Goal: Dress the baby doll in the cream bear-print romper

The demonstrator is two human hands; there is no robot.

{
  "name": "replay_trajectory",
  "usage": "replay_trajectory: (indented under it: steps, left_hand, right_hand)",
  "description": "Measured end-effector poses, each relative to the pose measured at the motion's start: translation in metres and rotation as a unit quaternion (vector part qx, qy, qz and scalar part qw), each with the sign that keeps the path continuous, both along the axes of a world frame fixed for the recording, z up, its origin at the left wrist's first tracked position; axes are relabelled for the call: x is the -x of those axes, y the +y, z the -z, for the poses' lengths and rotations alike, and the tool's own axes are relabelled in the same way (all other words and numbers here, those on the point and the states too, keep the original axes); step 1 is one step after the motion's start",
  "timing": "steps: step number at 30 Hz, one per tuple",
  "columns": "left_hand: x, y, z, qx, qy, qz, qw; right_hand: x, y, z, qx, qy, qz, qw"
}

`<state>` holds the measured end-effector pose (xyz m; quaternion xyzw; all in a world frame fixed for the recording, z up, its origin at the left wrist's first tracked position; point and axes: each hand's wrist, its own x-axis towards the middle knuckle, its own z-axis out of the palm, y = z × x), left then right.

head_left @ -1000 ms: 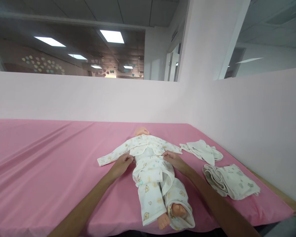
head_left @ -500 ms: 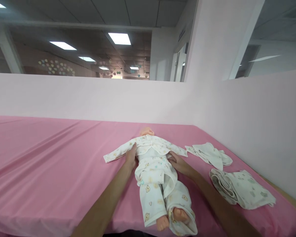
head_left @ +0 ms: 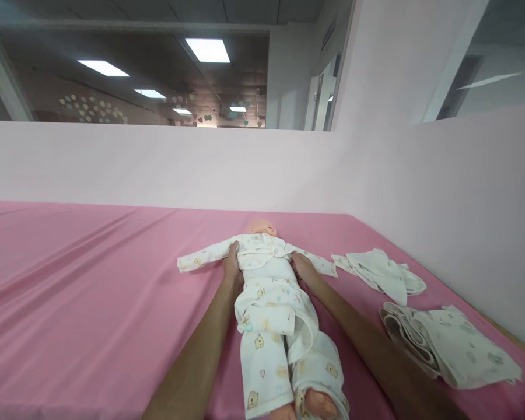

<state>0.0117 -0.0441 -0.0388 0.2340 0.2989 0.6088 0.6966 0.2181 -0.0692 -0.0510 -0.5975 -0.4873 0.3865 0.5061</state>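
A baby doll (head_left: 269, 269) lies on its back with its head at the far end, dressed in a white printed shirt (head_left: 258, 248) and white printed pants (head_left: 266, 356). The shirt is bunched up at the chest, and its sleeves stretch out to both sides. My left hand (head_left: 233, 265) grips the shirt at the doll's side below the armpit, thumb on top and fingers mostly hidden. On the opposite side my right hand (head_left: 304, 269) is closed on the shirt's edge, its fingertips tucked against the doll. Loose cloth lies gathered around the waist.
Pink sheeting (head_left: 91, 291) covers the table. To the right lie a crumpled white cloth (head_left: 380, 271) and, nearer, a folded printed cloth (head_left: 452, 344). A white wall (head_left: 179, 166) with windows stands behind, and another wall (head_left: 476, 216) runs along the right.
Both hands have moved up along the doll's sides toward the armpits. The shirt's hem has gone up, showing more of the white layer over the belly. The view has shifted slightly.
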Motion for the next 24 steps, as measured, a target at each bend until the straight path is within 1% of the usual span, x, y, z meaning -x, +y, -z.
replay_trajectory:
  steps: [2,3,5,7,9,11,12,14,16,21,24]
  left_hand:
    - [-0.001,0.001,-0.003,-0.022,0.005,-0.002,1.0]
    - [-0.001,0.003,-0.004,-0.029,0.006,0.015,0.999]
    - [0.002,0.008,-0.004,-0.033,0.005,0.082,0.996]
    - [0.006,0.017,-0.002,-0.03,0.007,0.147,0.989]
    - [0.012,0.026,0.004,-0.024,0.017,0.193,0.981]
    - [0.016,0.035,0.011,-0.015,0.022,0.22,0.975]
    - [0.017,0.038,0.013,-0.01,0.023,0.227,0.974]
    - [0.018,0.043,0.018,-0.001,0.021,0.233,0.972]
    - [0.018,0.044,0.02,0.005,0.021,0.236,0.972]
    - [0.017,0.043,0.017,0.013,0.029,0.242,0.97]
    - [0.017,0.042,0.014,0.019,0.044,0.223,0.974]
  right_hand:
    - [0.001,-0.001,0.004,0.01,-0.01,-0.001,1.0]
    - [0.0,-0.003,0.005,0.016,-0.016,-0.006,1.0]
    - [-0.004,-0.011,0.004,0.029,-0.026,-0.027,0.999]
    - [-0.01,-0.022,0.003,0.035,-0.041,-0.063,0.997]
    - [-0.016,-0.036,0.002,0.017,-0.072,-0.11,0.991]
    - [-0.021,-0.05,0.002,-0.013,-0.086,-0.164,0.983]
    - [-0.023,-0.056,0.001,-0.017,-0.083,-0.193,0.978]
    - [-0.026,-0.067,-0.001,0.003,-0.078,-0.246,0.966]
    - [-0.028,-0.075,-0.006,0.031,-0.092,-0.274,0.957]
    - [-0.03,-0.082,-0.019,0.067,-0.147,-0.297,0.941]
    - [-0.029,-0.08,-0.019,0.051,-0.187,-0.304,0.933]
